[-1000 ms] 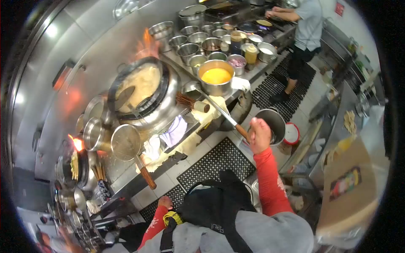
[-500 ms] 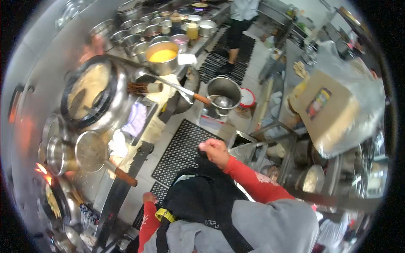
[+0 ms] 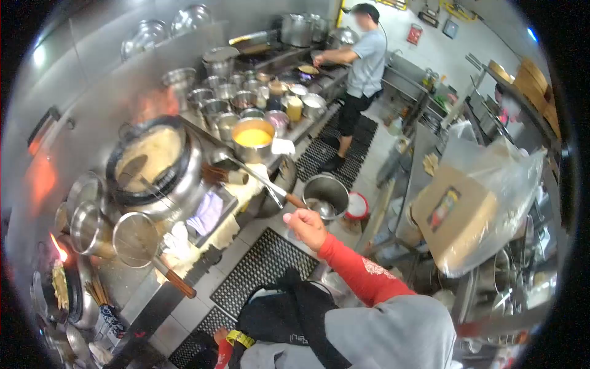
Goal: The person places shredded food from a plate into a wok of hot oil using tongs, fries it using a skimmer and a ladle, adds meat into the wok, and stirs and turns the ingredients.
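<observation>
My right hand [image 3: 306,227] is raised in front of me with its fingers curled; whether anything is in it I cannot make out. It is just below the wooden handle end of a long ladle [image 3: 264,179]. Down by my body, beside the yellow wristband [image 3: 239,338], my left hand [image 3: 221,335] shows only in part. To the left, a wok [image 3: 150,154] holds pale liquid with a skimmer in it. A round strainer [image 3: 136,240] with a wooden handle lies on the counter's edge. A pot of yellow liquid [image 3: 253,138] stands beyond the ladle.
A co-worker [image 3: 365,61] stands at the far stove. A large metal pot [image 3: 326,195] and a red-rimmed lid [image 3: 357,205] are low ahead. On the right is a cardboard box [image 3: 452,206] in clear plastic. Flame rises by a pan [image 3: 60,289] at the left.
The view has tilted up, bringing the co-worker's upper body into sight. My right hand is now nearer the ladle's handle. My left hand shows lower in the frame.
</observation>
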A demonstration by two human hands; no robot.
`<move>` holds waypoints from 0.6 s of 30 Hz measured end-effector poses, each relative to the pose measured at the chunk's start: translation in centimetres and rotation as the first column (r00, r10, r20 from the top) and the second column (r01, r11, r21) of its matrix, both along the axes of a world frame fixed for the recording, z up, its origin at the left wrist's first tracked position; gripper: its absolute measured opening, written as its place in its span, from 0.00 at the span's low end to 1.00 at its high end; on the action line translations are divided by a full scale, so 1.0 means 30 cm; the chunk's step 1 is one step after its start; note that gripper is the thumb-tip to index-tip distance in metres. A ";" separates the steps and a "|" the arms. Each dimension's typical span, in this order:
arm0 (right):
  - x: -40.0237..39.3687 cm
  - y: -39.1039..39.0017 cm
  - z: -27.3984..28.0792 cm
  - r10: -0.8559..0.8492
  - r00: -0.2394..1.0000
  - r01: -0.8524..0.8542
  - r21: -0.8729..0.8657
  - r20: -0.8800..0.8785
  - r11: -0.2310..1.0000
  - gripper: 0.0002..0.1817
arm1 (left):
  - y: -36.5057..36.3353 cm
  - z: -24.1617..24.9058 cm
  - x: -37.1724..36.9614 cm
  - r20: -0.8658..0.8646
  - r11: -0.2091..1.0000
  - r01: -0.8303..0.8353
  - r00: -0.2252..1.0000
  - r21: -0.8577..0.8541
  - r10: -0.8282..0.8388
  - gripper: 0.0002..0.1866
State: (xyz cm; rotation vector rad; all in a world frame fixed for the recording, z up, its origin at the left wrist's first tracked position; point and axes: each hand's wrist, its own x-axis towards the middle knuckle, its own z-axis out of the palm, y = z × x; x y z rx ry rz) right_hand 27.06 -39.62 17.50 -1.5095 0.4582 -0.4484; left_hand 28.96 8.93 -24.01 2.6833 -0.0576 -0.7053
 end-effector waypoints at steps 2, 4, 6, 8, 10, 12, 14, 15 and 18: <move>0.043 -0.054 0.031 -0.011 0.998 0.012 -0.017 0.065 1.000 0.17 | -0.026 0.042 -0.003 -0.042 1.000 -0.027 0.999 -0.015 0.026 0.13; 0.079 -0.105 0.065 -0.014 0.993 0.019 -0.042 0.118 0.999 0.17 | -0.092 0.079 0.029 -0.058 0.999 -0.034 0.998 -0.034 0.032 0.13; 0.093 -0.151 0.088 -0.024 0.987 0.029 -0.026 0.158 0.999 0.16 | -0.167 0.115 0.077 -0.070 0.998 -0.016 0.997 -0.055 0.012 0.13; 0.089 -0.202 0.113 -0.029 0.984 0.031 -0.011 0.174 0.999 0.16 | -0.257 0.141 0.138 -0.073 0.997 0.014 0.997 -0.078 -0.020 0.13; 0.096 -0.272 0.123 -0.125 0.972 0.138 -0.055 0.197 0.989 0.16 | -0.366 0.169 0.196 -0.076 0.993 0.053 0.995 -0.110 -0.062 0.13; 0.092 -0.360 0.150 -0.330 0.908 0.383 -0.188 0.259 0.905 0.13 | -0.470 0.196 0.242 -0.083 0.986 0.093 0.991 -0.137 -0.105 0.12; 0.052 -0.483 0.285 -0.495 0.703 0.710 -0.456 0.511 0.536 0.05 | -0.568 0.228 0.283 -0.088 0.977 0.137 0.984 -0.161 -0.153 0.12; 0.032 -0.576 0.359 -0.388 0.548 0.836 -0.494 0.741 0.237 0.06 | -0.605 0.239 0.301 -0.092 0.972 0.164 0.979 -0.168 -0.181 0.12; -0.099 -0.730 0.580 -0.595 0.351 0.649 -0.646 0.724 -0.403 0.17 | -0.699 0.263 0.343 -0.100 0.949 0.251 0.957 -0.190 -0.273 0.12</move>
